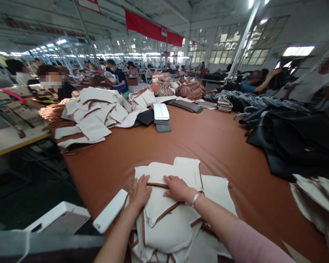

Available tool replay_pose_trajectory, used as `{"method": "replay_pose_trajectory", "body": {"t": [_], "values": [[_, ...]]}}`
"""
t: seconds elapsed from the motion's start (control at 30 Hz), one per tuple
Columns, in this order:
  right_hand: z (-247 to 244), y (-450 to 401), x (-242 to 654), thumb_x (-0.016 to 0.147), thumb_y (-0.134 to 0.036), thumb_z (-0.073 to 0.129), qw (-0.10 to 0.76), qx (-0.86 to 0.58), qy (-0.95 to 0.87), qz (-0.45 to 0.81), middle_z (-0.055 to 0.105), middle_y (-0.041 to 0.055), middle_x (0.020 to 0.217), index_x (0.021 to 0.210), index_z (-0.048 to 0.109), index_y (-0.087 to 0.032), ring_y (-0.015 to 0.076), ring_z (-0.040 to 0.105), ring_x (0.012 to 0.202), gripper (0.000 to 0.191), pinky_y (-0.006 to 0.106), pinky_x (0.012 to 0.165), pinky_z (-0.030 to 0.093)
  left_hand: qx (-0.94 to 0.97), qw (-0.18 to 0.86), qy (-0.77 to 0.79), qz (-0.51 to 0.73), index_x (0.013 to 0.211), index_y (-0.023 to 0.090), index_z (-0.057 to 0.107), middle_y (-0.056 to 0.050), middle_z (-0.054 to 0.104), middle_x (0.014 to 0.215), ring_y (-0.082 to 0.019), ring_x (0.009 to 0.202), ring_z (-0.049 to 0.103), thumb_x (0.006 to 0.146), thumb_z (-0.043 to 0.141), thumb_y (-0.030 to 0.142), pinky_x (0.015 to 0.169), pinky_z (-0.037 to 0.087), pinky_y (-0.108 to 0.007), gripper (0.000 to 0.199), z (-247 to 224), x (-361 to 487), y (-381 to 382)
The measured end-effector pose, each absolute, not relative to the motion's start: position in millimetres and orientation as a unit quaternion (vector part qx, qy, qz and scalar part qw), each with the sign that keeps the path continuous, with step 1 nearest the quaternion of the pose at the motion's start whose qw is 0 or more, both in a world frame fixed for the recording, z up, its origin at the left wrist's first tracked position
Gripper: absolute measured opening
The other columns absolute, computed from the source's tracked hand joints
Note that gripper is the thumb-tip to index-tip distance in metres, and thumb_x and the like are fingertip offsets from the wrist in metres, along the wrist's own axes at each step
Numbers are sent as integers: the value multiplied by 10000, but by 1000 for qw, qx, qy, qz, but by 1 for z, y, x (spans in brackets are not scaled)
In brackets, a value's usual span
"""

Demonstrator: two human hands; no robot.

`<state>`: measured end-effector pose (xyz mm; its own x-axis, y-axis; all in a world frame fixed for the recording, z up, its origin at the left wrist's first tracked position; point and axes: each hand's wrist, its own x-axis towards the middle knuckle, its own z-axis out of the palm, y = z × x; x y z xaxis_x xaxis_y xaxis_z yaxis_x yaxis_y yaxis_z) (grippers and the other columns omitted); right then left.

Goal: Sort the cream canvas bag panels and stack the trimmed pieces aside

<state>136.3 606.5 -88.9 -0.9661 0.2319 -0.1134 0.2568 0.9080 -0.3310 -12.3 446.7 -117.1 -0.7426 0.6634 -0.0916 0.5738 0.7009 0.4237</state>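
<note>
- At the near end of a long brown table (pixel 208 146) in a crowded workshop, a person presses both hands onto a stack of cream cloth pieces (pixel 167 215) trimmed in brown.
- The left hand (pixel 140 193) lies flat on the top piece, fingers spread and loose, gripping nothing; its fingertips touch the brown trim (pixel 157 185) along the upper edge.
- The right hand (pixel 178 188), a bracelet (pixel 195 199) at the wrist and a pink sleeve (pixel 252 244) further up the arm, rests palm down just beside the left, fingers open and pressing the same piece.
- The stack sits at the table's front edge, directly under both hands, with more cream pieces fanned beneath and behind it.
- A white block (pixel 110 211) lies just left of the stack, near the left forearm, at the table's corner.
- Farther up the table to the left, another heap of cream pieces (pixel 93 113) spreads out, with a small pile of flat dark and white panels (pixel 161 117) near it.
- Black bags (pixel 296 142) crowd the right side of the table, and pale pieces (pixel 318 201) lie at the near right edge.
- Other workers (pixel 55 84) sit at benches around the hall, under a red banner (pixel 153 29) hung from the ceiling.
</note>
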Motion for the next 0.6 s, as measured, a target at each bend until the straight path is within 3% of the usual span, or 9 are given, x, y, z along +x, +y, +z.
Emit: {"method": "replay_pose_trajectory", "body": {"t": [0.1, 0.2, 0.37, 0.43, 0.5, 0.53, 0.6], "values": [[-93, 611, 125, 925, -177, 464, 63, 107, 984, -129, 636, 208, 1115, 1318, 488, -103, 330, 625, 975, 401, 456, 795, 513, 363, 114, 894, 237, 1179, 199, 652, -99, 604, 1333, -284, 1280, 501, 826, 490, 162, 1131, 335, -480, 390, -112, -22, 454], [-80, 637, 124, 910, -70, 356, 84, 54, 989, -105, 658, 192, 1026, 1149, 573, -105, 307, 640, 914, 326, 432, 774, 504, 376, 99, 870, 304, 1007, 198, 688, -82, 686, 1127, -233, 1096, 614, 847, 467, 175, 1043, 438, -396, 273, -92, -23, 453], [-63, 658, 159, 917, -161, 428, 91, -42, 989, -108, 646, 114, 1098, 1133, 574, -196, 264, 595, 1035, 263, 400, 890, 466, 258, 16, 854, 452, 1278, 195, 510, -95, 603, 1262, -219, 1144, 593, 901, 456, 392, 1012, 471, -355, 429, -61, 9, 413], [-69, 651, 180, 919, -341, 508, 97, -71, 986, -116, 589, 140, 1246, 1246, 536, -194, 301, 537, 1156, 360, 438, 954, 444, 154, 41, 841, 517, 1279, 196, 509, -98, 608, 1258, -235, 1156, 589, 879, 487, 450, 1038, 455, -382, 475, -65, 33, 389], [-82, 638, 194, 839, -534, 598, 96, -68, 986, -121, 476, 200, 1391, 1378, 443, -161, 377, 456, 1250, 674, 512, 984, 422, 51, 114, 822, 556, 1247, 178, 540, -113, 622, 1242, -259, 1160, 588, 837, 532, 491, 1060, 435, -423, 516, -77, 56, 369], [-88, 631, 198, 810, -559, 621, 91, -55, 987, -123, 438, 220, 1422, 1420, 394, -144, 400, 433, 1267, 772, 534, 985, 417, 9, 157, 816, 557, 1249, 172, 541, -123, 620, 1248, -274, 1158, 591, 819, 540, 514, 1042, 448, -444, 549, -85, 67, 361], [-97, 620, 197, 832, -457, 610, 82, -21, 989, -125, 473, 226, 1386, 1440, 356, -124, 391, 464, 1237, 738, 526, 971, 427, -56, 219, 802, 553, 1273, 171, 529, -140, 604, 1288, -300, 1158, 595, 789, 548, 541, 950, 508, -454, 610, -98, 83, 350]]}}
